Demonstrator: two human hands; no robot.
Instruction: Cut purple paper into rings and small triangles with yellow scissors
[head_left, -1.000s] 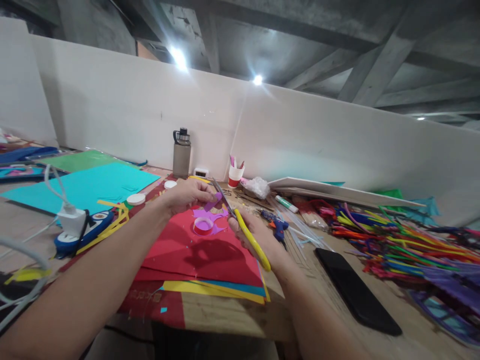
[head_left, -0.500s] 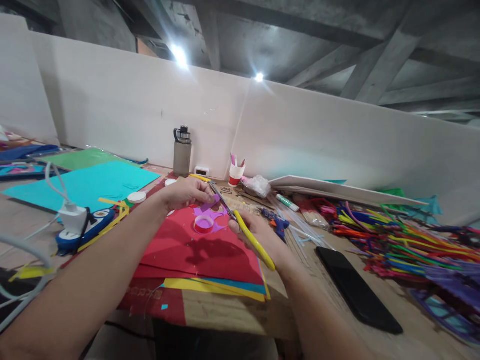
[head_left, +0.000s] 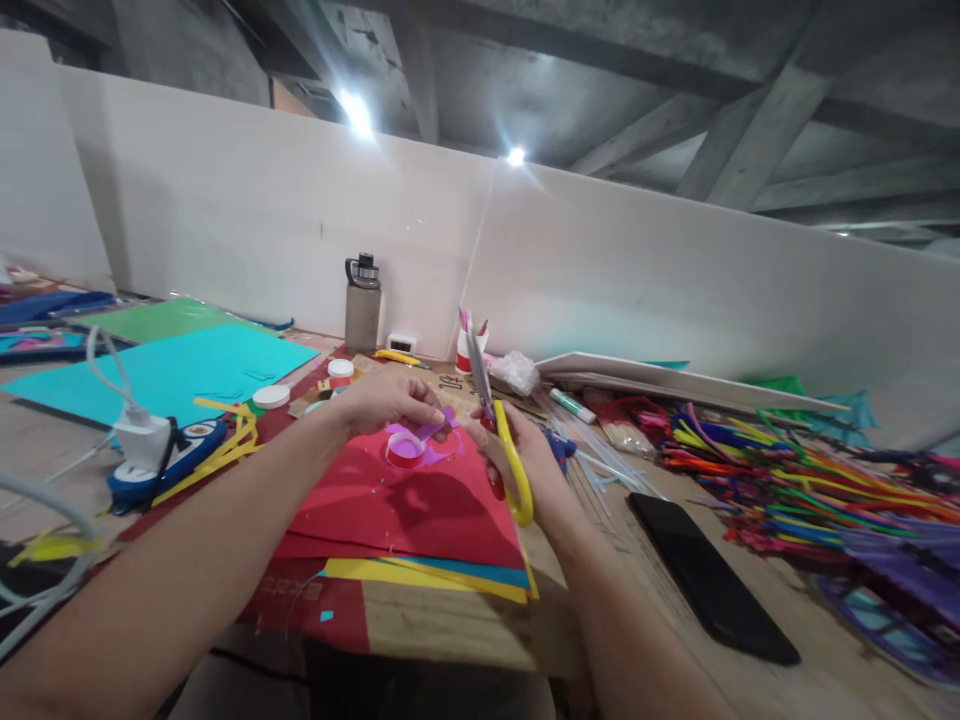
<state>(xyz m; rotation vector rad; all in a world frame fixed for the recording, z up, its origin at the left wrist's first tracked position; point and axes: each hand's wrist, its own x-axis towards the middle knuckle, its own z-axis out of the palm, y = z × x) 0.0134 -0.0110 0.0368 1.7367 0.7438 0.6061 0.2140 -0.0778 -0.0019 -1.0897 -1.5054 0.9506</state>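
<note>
Here's the left hand [head_left: 391, 404], pinching a small purple paper piece [head_left: 438, 426] above the red sheets [head_left: 420, 515], while the right hand [head_left: 538, 462] grips 1 pair of yellow-handled scissors [head_left: 514, 468], blades pointing up and away, fingertips near the piece. Below, a red-rimmed ring [head_left: 406, 460] sits on a purple scrap [head_left: 430, 457].

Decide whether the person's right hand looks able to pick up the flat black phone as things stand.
Probably not without first letting go: the right hand holds the yellow-handled metal scissors, though the flat black phone lies uncovered nearby.
</note>
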